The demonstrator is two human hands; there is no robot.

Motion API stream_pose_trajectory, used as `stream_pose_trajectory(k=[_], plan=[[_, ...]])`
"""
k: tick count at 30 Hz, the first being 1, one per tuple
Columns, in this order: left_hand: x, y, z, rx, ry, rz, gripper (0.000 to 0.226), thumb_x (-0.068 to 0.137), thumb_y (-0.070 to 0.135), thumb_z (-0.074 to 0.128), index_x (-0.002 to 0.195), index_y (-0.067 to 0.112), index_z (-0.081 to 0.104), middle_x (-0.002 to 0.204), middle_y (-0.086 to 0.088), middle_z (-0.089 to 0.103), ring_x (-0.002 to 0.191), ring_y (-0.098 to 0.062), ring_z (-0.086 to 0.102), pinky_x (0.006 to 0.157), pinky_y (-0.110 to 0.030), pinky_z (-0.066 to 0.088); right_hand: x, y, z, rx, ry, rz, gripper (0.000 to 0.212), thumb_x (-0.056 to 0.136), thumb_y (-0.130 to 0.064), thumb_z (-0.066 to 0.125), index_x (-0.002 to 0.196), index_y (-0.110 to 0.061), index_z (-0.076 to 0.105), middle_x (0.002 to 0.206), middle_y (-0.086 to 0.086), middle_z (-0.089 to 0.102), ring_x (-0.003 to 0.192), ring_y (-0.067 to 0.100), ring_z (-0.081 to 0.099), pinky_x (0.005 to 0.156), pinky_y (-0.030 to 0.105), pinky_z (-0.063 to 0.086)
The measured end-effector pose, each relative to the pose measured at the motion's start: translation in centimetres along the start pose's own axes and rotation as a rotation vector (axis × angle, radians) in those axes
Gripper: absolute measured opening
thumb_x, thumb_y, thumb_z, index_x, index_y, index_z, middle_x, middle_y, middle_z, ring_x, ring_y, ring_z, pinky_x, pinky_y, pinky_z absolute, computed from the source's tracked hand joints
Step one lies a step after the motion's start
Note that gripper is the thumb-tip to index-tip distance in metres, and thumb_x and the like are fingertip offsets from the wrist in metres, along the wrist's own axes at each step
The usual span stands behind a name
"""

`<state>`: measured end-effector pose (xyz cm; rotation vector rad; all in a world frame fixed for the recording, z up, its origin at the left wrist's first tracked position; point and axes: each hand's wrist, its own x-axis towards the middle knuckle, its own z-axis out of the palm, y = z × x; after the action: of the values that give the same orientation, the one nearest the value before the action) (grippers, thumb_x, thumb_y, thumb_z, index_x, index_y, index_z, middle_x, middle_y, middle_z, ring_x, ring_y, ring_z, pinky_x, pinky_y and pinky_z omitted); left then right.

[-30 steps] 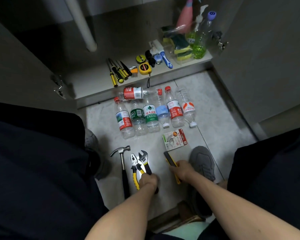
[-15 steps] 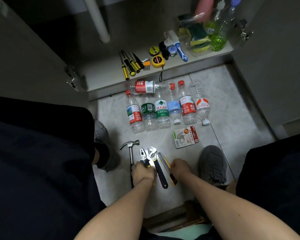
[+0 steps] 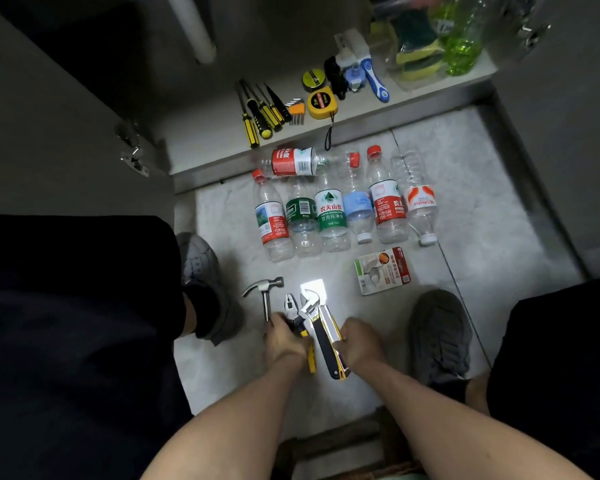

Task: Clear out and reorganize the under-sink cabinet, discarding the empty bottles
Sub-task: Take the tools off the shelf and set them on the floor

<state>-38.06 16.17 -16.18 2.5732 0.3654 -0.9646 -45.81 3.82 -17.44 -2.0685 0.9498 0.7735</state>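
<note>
Several empty plastic bottles [image 3: 329, 213] lie in a row on the tiled floor before the open cabinet, one more red-labelled bottle [image 3: 291, 162] lying crosswise behind them. Close to me, a hammer [image 3: 264, 289], yellow-handled pliers [image 3: 297, 317], an adjustable wrench [image 3: 317, 323] and a yellow utility knife [image 3: 333, 329] are bunched together. My left hand [image 3: 284, 339] grips the pliers and hammer handles from the left. My right hand [image 3: 359, 344] holds the knife and wrench handles from the right.
On the cabinet floor [image 3: 208, 133] lie screwdrivers [image 3: 260, 110], hex keys [image 3: 297, 110], tape measures [image 3: 319, 103], a blue brush [image 3: 374, 79], sponges [image 3: 416, 53] and a green spray bottle [image 3: 465, 39]. A white drain pipe [image 3: 194, 29] hangs at left. A small packet [image 3: 381, 270] and my shoes [image 3: 440, 337] flank the tools.
My two hands have drawn the tools together: the utility knife slid left against the wrench and pliers, and the hammer now lies close beside them. The view shifted slightly forward.
</note>
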Motion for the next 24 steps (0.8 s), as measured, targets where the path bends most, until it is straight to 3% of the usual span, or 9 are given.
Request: stream_pose_trajectory(k=[3,5,9,15,18,24], plan=[[-0.2,-0.5,0.2,0.036,0.017,0.004,0.038,0.073,0.021,0.068,0.108,0.022,0.050,0.118,-0.003,0.054,0.111,-0.029,0.055,0.088,-0.038,0.051,0.1,-0.5,0.1,0.000,0.008,-0.014,0.016,0.087,-0.015,0.071,0.081,-0.012,0.056,0.095,0.015,0.069,0.087,0.030,0.066,0.070,0.031,0.048],[-0.2,-0.8,0.3,0.024,0.036,0.006,0.035,0.076,0.019,0.066,0.108,0.022,0.052,0.119,-0.003,0.054,0.111,-0.029,0.054,0.088,-0.035,0.049,0.1,-0.6,0.4,-0.017,0.021,-0.015,0.031,0.086,-0.014,0.072,0.067,-0.016,0.047,0.090,0.017,0.069,0.075,0.024,0.060,0.070,0.033,0.051],[-0.4,-0.6,0.3,-0.010,0.054,-0.003,0.038,0.075,0.018,0.067,0.110,0.019,0.054,0.123,-0.005,0.055,0.113,-0.030,0.055,0.091,-0.039,0.050,0.2,-1.0,1.3,-0.025,0.035,-0.012,0.044,0.082,-0.017,0.076,0.057,-0.019,0.040,0.074,0.010,0.065,0.058,0.013,0.051,0.059,0.027,0.041],[-0.7,-0.4,-0.2,0.054,0.044,0.016,0.039,0.081,0.021,0.066,0.117,0.017,0.052,0.128,-0.007,0.051,0.121,-0.029,0.050,0.093,-0.038,0.048,-0.1,-1.7,0.6,-0.031,-0.085,0.000,0.027,0.084,-0.024,0.076,0.075,-0.016,0.053,0.095,0.013,0.071,0.085,0.026,0.066,0.064,0.024,0.036],[-0.6,0.2,-0.9,0.055,0.036,0.026,0.037,0.083,0.021,0.066,0.118,0.017,0.054,0.129,-0.006,0.051,0.124,-0.027,0.047,0.097,-0.036,0.046,-0.2,-2.3,-1.1,-0.065,-0.118,-0.010,0.019,0.086,-0.026,0.072,0.085,-0.013,0.060,0.097,0.013,0.069,0.096,0.030,0.068,0.068,0.026,0.043],[1.0,2.8,-3.5,0.070,0.067,0.109,0.028,0.088,0.025,0.060,0.114,0.015,0.060,0.126,-0.009,0.053,0.119,-0.028,0.054,0.096,-0.038,0.049,0.3,-4.4,-4.7,0.001,-0.026,-0.107,0.014,0.092,-0.022,0.062,0.089,-0.010,0.068,0.095,0.006,0.071,0.086,0.019,0.064,0.070,0.027,0.046]])
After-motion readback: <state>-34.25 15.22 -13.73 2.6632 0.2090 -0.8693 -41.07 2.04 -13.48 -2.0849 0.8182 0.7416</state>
